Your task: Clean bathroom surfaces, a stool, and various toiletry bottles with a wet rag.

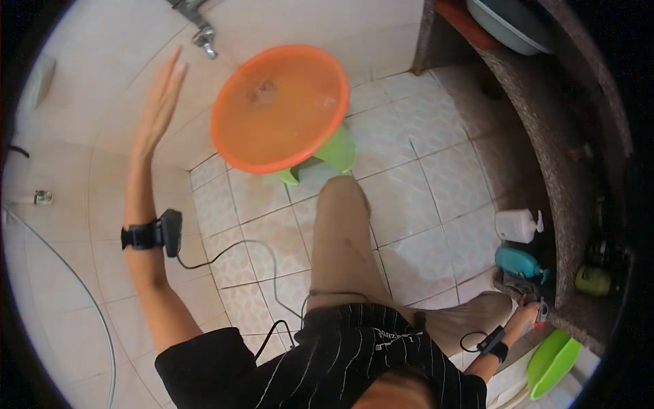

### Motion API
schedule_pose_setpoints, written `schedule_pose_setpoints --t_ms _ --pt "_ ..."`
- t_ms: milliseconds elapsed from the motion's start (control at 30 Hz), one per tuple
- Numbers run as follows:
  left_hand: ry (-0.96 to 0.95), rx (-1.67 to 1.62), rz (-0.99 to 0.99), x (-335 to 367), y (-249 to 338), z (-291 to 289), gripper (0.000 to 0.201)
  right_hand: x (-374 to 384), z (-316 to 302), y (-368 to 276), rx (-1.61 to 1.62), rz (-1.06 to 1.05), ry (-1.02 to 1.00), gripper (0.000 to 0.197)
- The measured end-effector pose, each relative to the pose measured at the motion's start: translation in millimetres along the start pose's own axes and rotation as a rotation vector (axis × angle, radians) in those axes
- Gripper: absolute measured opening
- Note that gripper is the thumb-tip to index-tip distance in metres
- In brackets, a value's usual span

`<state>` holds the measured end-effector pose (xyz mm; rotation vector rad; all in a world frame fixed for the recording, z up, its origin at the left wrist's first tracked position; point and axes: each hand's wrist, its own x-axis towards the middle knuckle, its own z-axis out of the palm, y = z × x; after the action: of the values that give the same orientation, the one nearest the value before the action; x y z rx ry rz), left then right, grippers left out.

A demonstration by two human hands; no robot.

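Observation:
My left hand (159,105) is raised beside the tiled wall with its fingers stretched out and nothing in it. Just past its fingertips is a metal tap (204,42). An orange basin (219,140) stands to the right of that hand on a green plastic stool (338,148). Liquid seems to fill the basin, and a small dark patch shows in it. At the lower right, my right hand (526,315) is closed on a crumpled dark grey cloth (519,283); its grip is partly hidden. Both wrists wear a black strapped device.
A white pump bottle (518,225) and a teal bottle (520,262) are by the stone shelf (530,129) on the right. A bright green scoop-like container (553,365) lies below my right hand. A grey basin (511,26) rests at the top right. A cable (262,243) trails from my left wrist.

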<state>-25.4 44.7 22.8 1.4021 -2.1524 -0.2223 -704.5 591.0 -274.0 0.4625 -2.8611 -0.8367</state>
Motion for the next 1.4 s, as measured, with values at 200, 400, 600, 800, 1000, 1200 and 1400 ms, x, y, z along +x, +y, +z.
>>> schedule_pose_setpoints --t_ms 200,400,600,800,1000,1200,1400 --pt "0.075 0.226 0.068 42.7 -53.4 12.8 0.055 -20.9 -116.4 -118.2 2.142 0.296 -0.507 0.041" --pt "0.044 -0.027 0.111 78.3 -57.5 50.4 0.048 -60.0 -279.9 -232.6 2.015 -0.65 -0.499 0.04" --pt "0.13 0.194 0.244 85.2 -48.7 50.6 0.038 -143.3 -452.5 -338.6 2.025 -1.315 -0.419 0.037" --pt "0.061 0.1 0.251 89.7 -53.9 50.2 0.033 -208.8 -496.2 -453.8 1.756 -1.534 -0.36 0.029" --pt "0.176 0.011 0.334 84.6 -63.5 69.4 0.032 -218.6 -445.4 -462.5 1.029 -1.678 0.141 0.04" --pt "0.102 -0.048 0.229 83.0 -51.6 41.0 0.033 -211.3 -419.5 -465.5 1.318 -1.385 0.338 0.069" --pt "-0.02 -0.068 -0.057 88.2 -61.8 47.1 0.045 -223.0 -398.7 -493.3 1.806 -1.23 -0.652 0.079"
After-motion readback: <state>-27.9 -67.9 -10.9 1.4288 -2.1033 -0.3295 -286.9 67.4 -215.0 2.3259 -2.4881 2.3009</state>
